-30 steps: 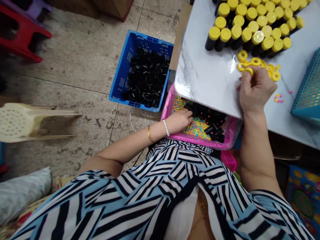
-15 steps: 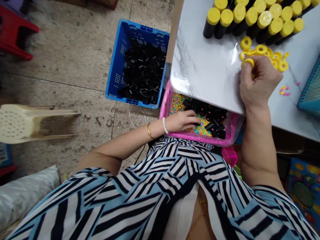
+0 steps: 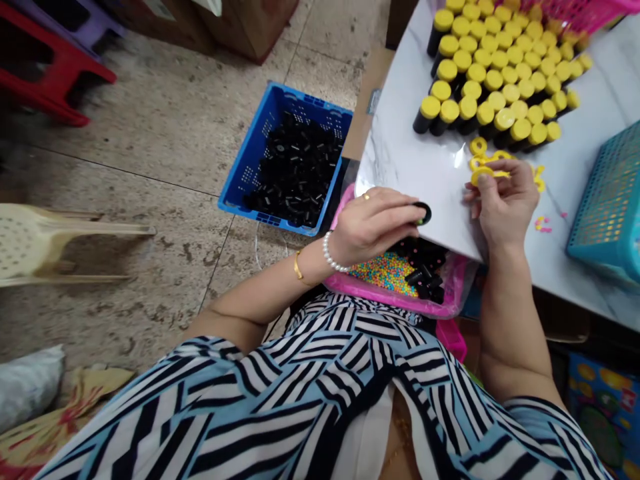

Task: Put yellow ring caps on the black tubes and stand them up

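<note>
My left hand (image 3: 377, 223) is closed on a black tube (image 3: 425, 213), its round open end turned to the right, over the table's near corner. Between the thumb and fingers of my right hand (image 3: 510, 203) is a yellow cap (image 3: 482, 175), held above the marble-patterned table. Behind that hand lie several loose yellow caps (image 3: 479, 146). Below my left hand is a pink tray (image 3: 390, 296) lined with clear plastic; it holds small multicoloured beads (image 3: 385, 273) and black tubes (image 3: 425, 277).
Rows of yellow-capped black tubes (image 3: 493, 80) stand at the table's back. A teal basket (image 3: 605, 200) is on the right. On the floor are a blue crate (image 3: 227, 193) of black pieces, a cream stool (image 3: 30, 243) and a red stool (image 3: 50, 80). Pink bits (image 3: 543, 225) lie on the table.
My left hand has come up out of the bead tray with a black tube in it. My right hand has turned, showing the yellow cap in its fingertips. The view has shifted.
</note>
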{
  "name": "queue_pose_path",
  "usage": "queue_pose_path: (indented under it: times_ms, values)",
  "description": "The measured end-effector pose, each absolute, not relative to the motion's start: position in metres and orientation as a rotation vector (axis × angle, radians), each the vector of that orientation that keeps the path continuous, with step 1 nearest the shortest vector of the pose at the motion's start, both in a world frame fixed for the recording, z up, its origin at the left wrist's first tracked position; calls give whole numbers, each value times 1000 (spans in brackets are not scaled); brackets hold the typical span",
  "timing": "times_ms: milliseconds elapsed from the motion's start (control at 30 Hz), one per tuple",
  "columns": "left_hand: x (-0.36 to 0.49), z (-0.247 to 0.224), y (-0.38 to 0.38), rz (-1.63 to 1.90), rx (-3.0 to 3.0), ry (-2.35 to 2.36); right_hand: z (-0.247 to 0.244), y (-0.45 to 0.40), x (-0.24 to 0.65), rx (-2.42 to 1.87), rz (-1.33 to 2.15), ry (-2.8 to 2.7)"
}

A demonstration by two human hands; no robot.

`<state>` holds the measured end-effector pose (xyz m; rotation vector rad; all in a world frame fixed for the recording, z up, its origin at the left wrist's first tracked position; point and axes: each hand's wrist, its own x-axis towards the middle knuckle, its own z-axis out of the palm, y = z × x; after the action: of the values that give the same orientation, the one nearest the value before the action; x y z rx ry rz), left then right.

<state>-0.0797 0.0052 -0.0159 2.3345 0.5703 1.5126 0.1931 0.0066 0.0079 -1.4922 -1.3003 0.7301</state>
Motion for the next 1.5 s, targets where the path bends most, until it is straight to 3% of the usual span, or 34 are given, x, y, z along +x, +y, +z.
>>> queue_pose_path:
  times_ms: [200,367,967,1500]
  values:
    - [-59,-26,35,1366,2323,846,25,6,169,-1371,1221,-1011]
    - [-61,-21,29,1381,2196,883,31,6,159,-1405,1344,-982]
    - [-53,-21,21,1390,2032,989,38,12,126,-1658,1048,-1508]
    - [-51,-12,24,1256,2032,955,38,-2,115,-1672,866,-1584]
